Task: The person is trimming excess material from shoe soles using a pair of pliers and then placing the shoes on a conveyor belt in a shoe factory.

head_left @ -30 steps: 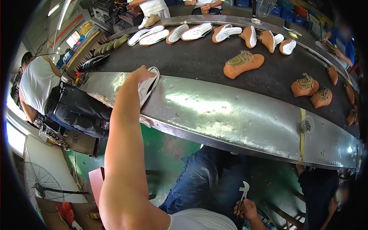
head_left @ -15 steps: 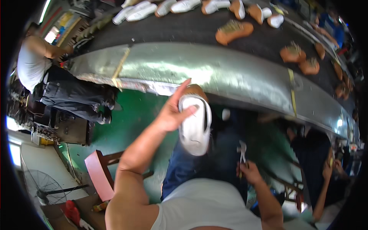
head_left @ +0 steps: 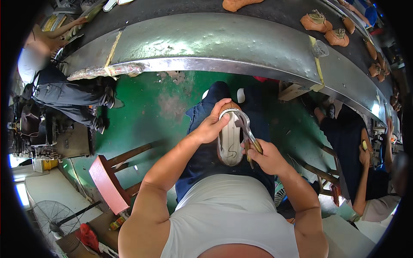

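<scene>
A shoe upper on a last [head_left: 229, 146] lies sole-up over my lap, its white sole facing me with a dark scribble near the heel and tan at the toe. My left hand [head_left: 211, 127] grips its toe end, the thumb on the sole and the fingers round the far side. In my right hand [head_left: 267, 158] is a pair of lasting pliers [head_left: 246, 129] with a curved metal head. The pliers' head reaches the right edge of the shoe near the toe. Whether the jaws pinch the edge I cannot make out.
A long metal-edged bench [head_left: 206, 36] runs ahead, with tan shoes [head_left: 316, 21] on its dark top. One person [head_left: 47, 77] works at the left, another [head_left: 365, 150] at the right. A pink-topped stool [head_left: 107, 182] and a fan [head_left: 56, 219] stand at lower left.
My right hand has brought the pliers up from beside my right leg to the shoe's edge. The shoe is now lower over my lap, and the view has tilted downward.
</scene>
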`<state>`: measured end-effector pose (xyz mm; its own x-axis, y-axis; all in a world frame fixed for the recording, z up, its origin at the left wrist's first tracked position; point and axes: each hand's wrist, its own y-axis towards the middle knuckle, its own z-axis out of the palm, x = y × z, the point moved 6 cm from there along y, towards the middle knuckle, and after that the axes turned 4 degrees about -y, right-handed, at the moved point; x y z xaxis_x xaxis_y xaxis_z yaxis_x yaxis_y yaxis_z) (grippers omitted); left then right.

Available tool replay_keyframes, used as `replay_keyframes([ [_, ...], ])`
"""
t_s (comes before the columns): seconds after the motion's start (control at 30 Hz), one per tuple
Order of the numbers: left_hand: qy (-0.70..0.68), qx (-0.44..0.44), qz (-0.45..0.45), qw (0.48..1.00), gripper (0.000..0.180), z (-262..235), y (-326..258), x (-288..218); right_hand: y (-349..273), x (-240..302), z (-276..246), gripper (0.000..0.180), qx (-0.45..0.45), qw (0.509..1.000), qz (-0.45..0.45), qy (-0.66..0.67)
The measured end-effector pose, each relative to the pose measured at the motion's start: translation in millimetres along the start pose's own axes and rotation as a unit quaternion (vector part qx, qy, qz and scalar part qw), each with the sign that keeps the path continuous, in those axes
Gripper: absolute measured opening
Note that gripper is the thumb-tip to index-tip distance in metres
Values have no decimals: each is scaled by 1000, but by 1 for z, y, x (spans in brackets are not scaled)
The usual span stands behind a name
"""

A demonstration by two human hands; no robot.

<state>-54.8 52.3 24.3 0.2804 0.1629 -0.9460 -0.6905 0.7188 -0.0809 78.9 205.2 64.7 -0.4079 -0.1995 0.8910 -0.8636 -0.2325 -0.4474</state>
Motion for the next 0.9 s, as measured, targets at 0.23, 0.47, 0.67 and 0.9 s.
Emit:
replay_keyframes([
  [0.23, 56, -85, 8, 995, 46, -15, -1, 0, 29, 10, -7, 24, 50, 993, 93, 44],
  [0.47, 23, -119, 11, 993, 44, -33, 5, 9, 59, -9, -19, 24, -152, 935, -154, -281],
  [0.67, -97, -162, -53, 981, 42, -24, 4, 10, 24, 32, -24, 21, -127, 896, -55, -421],
  [0.9, 197, 3, 150, 969, 67, 17, -14, -75, -18, 20, -43, 29, -191, 957, -167, -139],
])
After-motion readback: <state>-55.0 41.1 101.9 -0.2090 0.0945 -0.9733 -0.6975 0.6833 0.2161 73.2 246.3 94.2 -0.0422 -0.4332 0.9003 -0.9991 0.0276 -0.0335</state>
